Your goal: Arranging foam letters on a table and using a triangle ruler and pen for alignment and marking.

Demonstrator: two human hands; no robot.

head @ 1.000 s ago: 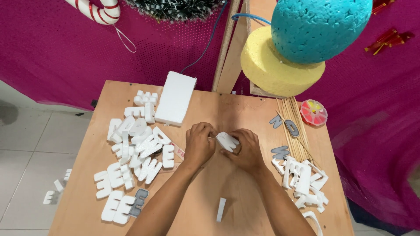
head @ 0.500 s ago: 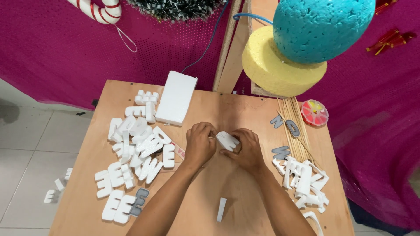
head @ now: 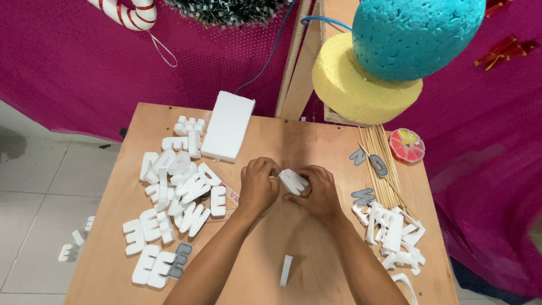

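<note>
Over the middle of a wooden table (head: 305, 141), my right hand (head: 317, 192) grips a small white foam piece (head: 293, 181), tilted on its edge. My left hand (head: 257, 183) is pinched against the left side of that same piece, fingertips closed on something thin that I cannot make out. Both hands touch each other around the piece. A loose white foam strip (head: 286, 270) lies on the table between my forearms.
Several white foam letters (head: 175, 197) cover the table's left side, more white letters (head: 389, 231) lie at the right. A white foam block (head: 228, 125) sits at the back. Wooden skewers (head: 381, 164), a round bead box (head: 407, 144), grey letters (head: 367, 161), and hanging yellow and teal foam shapes (head: 395, 51) are at right.
</note>
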